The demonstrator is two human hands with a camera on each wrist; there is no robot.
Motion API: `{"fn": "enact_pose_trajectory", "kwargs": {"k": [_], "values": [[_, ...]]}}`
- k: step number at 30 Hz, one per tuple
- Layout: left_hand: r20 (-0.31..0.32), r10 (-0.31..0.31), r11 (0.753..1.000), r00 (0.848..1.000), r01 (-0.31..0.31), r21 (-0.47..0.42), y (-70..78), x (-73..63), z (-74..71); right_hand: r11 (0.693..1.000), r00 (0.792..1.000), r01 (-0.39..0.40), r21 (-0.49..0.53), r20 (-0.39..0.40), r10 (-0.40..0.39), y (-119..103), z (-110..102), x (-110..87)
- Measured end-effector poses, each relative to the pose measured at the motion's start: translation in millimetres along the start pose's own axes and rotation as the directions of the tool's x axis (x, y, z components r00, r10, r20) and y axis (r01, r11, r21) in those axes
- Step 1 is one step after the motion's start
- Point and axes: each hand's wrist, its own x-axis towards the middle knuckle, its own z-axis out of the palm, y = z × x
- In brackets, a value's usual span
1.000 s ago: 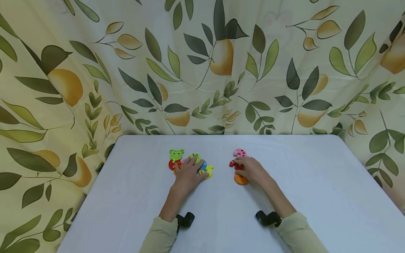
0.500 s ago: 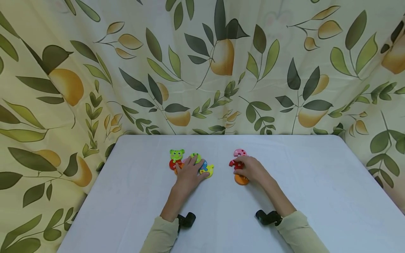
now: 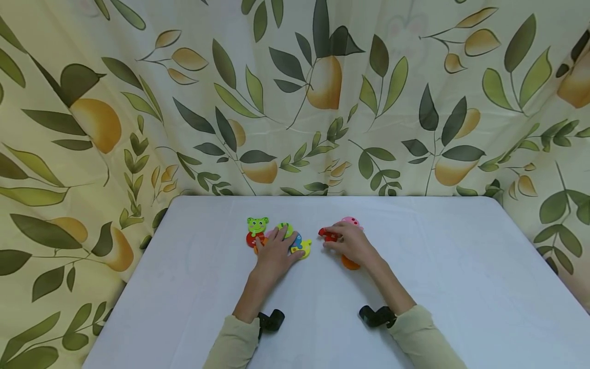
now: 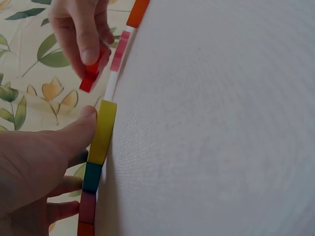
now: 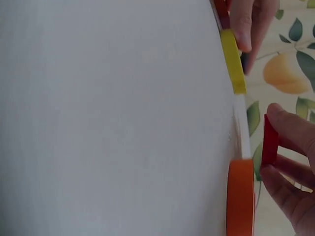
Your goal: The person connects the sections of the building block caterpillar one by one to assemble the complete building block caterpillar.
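My left hand rests with spread fingers on a row of colourful flat puzzle pieces. In that row are a green animal-head piece, a red piece, a green piece, a blue piece and a yellow piece. The left thumb touches the yellow piece's edge in the left wrist view. My right hand pinches a red puzzle piece between thumb and fingers, raised off the table in both wrist views. Some pieces are partly hidden under the left hand.
A pink spotted piece lies behind the right hand, and an orange piece in front of it. The white-covered table runs back to a leaf-and-fruit patterned curtain. Each wrist wears a black camera.
My right hand has lifted the red puzzle piece from between the pink and orange pieces and moved it left toward the row. The left hand has stayed in place.
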Motion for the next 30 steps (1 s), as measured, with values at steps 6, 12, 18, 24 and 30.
{"fn": "enact_pose_trajectory", "kwargs": {"k": [6,12,18,24,30], "values": [[-0.014,0.016,1.000,1.000,-0.016,-0.001,-0.9,-1.9,-2.2,1.000,1.000,0.022,0.020,0.021,-0.022,-18,13,7.9],[-0.005,0.020,1.000,1.000,-0.020,0.015,-1.5,-1.5,-2.0,0.999,0.998,0.033,0.011,0.046,-0.034,-29,21,13.6],[0.001,0.028,1.000,1.000,-0.028,0.011,-1.3,-2.6,-3.6,0.999,0.997,0.050,-0.014,0.053,-0.049,-29,25,16.3],[0.004,0.029,0.999,1.000,-0.029,0.020,-1.9,-2.0,-2.1,0.995,0.995,0.087,-0.058,0.050,-0.084,-27,25,16.1],[0.000,0.027,1.000,1.000,-0.027,0.011,-2.7,-1.3,-0.1,0.992,0.994,0.101,-0.080,0.045,-0.098,-26,26,15.5]]}}
